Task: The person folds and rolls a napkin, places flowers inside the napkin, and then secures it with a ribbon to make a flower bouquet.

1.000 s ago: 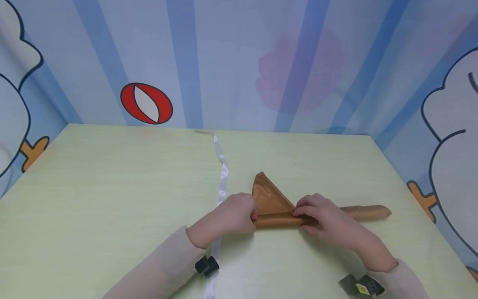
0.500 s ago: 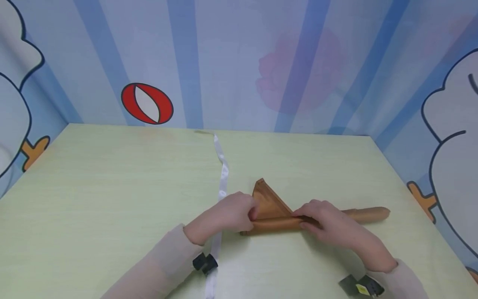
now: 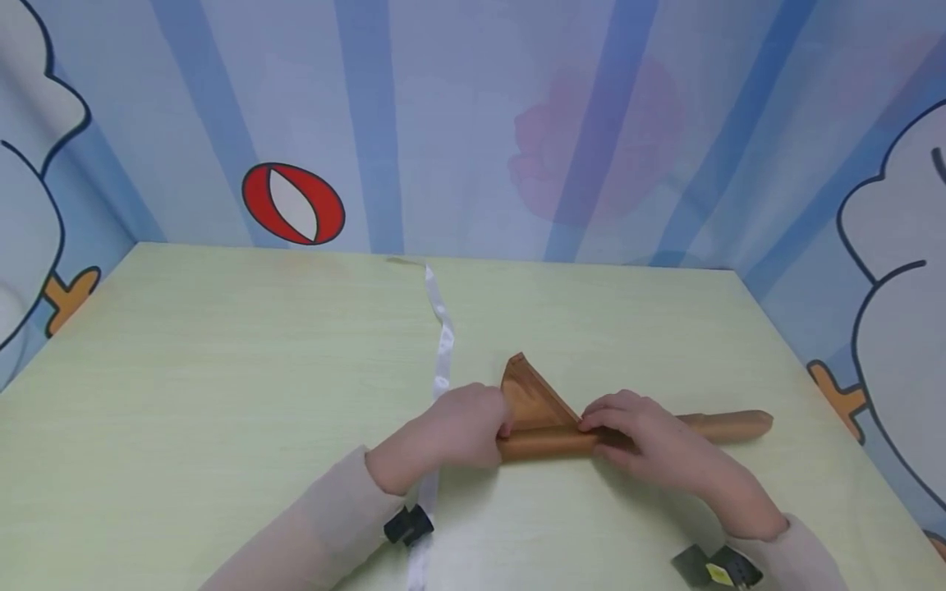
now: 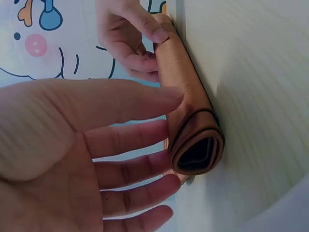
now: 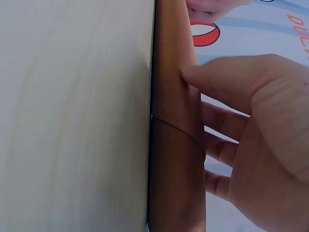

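Where the pale table (image 3: pixel 222 394) stretches wide, a brown roll (image 3: pixel 547 444) lies on its right half, with a triangular flap (image 3: pixel 534 402) reaching out at the far side. A white ribbon (image 3: pixel 444 345) runs near it, on the left. The right hand (image 3: pixel 646 431), partly closed, grips the roll around its middle; the left hand (image 3: pixel 464 423) pinches its left end between thumb and fingers.

roll (image 3: pixel 550 444) on the table (image 3: pixel 222 369), left hand (image 3: pixel 469 425) at its left end, right hand (image 3: pixel 650 439) farther right, flap (image 3: pixel 535 404) between them, ribbon (image 3: pixel 444 345) left of the roll, wall (image 3: pixel 458 123) behind the table
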Motion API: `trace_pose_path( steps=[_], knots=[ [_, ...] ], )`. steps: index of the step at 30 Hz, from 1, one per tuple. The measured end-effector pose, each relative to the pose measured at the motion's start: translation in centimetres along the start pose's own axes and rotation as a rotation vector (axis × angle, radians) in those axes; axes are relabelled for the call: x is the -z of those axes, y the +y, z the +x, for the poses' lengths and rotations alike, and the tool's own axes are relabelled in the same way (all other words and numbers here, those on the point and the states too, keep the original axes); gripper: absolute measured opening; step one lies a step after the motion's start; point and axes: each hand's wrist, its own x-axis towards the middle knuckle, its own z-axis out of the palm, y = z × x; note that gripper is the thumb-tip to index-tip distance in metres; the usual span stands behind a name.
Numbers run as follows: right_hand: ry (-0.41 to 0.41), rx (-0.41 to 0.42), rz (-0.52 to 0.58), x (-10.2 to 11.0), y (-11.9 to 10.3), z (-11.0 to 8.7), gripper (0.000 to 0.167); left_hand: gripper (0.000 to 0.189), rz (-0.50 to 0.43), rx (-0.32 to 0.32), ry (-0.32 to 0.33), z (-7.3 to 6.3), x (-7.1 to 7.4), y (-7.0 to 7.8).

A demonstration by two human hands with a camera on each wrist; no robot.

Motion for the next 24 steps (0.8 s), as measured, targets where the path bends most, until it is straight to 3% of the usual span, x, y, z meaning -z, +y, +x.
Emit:
trace_pose_path(
  steps=[9, 14, 19, 24],
  knots=[
    [-0.042, -0.053, -0.017, -0.04, -0.02, -0.14, 0.026, 0.04, 0.128, -0.007, 0.037, -0.25, -0.08, 0.56],
    [-0.051, -0.056, -0.002, 0.07, 0.0, -0.16, 0.025, 0.038, 0.172, -0.01, 0.025, -0.28, -0.2, 0.91],
    [-0.058, -0.074, 0.013, 0.07, -0.01, -0.12, 0.024, 0.04, 0.073, 0.001, -0.01, -0.34, -0.06, 0.68],
    [-0.067, -0.121, 0.057, 0.18, -0.28, -0.02, 0.022, 0.029, -0.047, -0.004, -0.003, -0.43, 0.15, 0.23]
  ],
)
